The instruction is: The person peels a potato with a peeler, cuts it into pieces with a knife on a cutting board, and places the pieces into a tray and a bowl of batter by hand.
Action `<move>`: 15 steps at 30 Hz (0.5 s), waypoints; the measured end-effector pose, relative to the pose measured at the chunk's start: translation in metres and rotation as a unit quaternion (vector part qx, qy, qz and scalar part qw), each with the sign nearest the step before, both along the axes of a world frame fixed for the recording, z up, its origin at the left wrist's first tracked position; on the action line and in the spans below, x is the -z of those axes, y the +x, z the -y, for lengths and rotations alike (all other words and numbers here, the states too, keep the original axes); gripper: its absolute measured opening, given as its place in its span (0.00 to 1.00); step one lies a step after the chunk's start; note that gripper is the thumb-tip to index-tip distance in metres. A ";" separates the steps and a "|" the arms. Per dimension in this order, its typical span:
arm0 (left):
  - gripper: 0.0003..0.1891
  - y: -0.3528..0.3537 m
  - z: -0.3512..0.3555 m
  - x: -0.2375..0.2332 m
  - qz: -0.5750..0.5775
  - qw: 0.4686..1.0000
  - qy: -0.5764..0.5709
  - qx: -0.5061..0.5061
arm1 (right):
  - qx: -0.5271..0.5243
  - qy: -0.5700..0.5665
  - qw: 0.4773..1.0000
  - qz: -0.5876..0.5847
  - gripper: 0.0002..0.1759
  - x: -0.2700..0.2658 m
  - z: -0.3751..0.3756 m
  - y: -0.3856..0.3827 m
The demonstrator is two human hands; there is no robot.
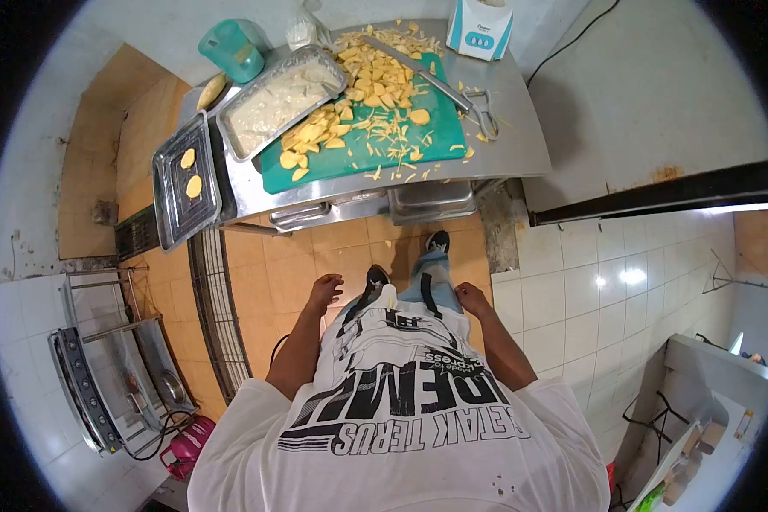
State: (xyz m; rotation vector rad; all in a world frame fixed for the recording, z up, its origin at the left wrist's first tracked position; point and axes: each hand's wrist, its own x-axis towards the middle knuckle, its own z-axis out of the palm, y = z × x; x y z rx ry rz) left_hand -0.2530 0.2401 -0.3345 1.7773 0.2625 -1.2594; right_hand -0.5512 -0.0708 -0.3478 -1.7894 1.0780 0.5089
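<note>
My left hand (325, 291) hangs beside my body with its fingers loosely apart and nothing in them. My right hand (472, 299) is loosely curled close to my trouser leg; no object shows in it. Both hands are away from the metal table (520, 136). On that table lies a green cutting board (449, 147) with a pile of yellow slices (375, 83) and thin peelings. A knife (431, 78) rests across the board, and near its handle is a silver looped tool (485, 118). A metal pan (249, 154) holds a pale, wet mixture.
A dark tray (176, 182) with two yellow slices sits at the table's left end. A teal container (233, 60) and a white-and-blue box (480, 31) stand at the back. Metal trays (433, 200) lie below. A burner unit (85, 388) and a pink gas cylinder (188, 445) are at left.
</note>
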 end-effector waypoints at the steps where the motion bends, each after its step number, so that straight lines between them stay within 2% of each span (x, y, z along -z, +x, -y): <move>1: 0.13 0.003 -0.007 0.000 0.008 1.000 -0.009 0.012 | 0.014 -0.021 1.000 -0.002 0.22 0.001 -0.008 -0.005; 8: 0.12 0.001 -0.044 0.019 0.037 0.999 0.003 0.023 | 0.158 -0.066 0.985 0.021 0.20 -0.013 -0.047 -0.021; 9: 0.12 -0.003 -0.050 0.022 0.040 0.999 0.007 0.022 | 0.155 -0.088 0.983 0.053 0.20 -0.005 -0.050 -0.027; 12: 0.10 -0.022 -0.080 0.038 0.048 0.998 -0.015 0.032 | 0.107 -0.076 0.990 0.041 0.19 0.014 -0.050 -0.038; 15: 0.10 -0.043 -0.093 0.038 0.043 0.998 0.001 0.039 | -0.013 0.007 1.000 -0.012 0.17 0.024 -0.044 -0.042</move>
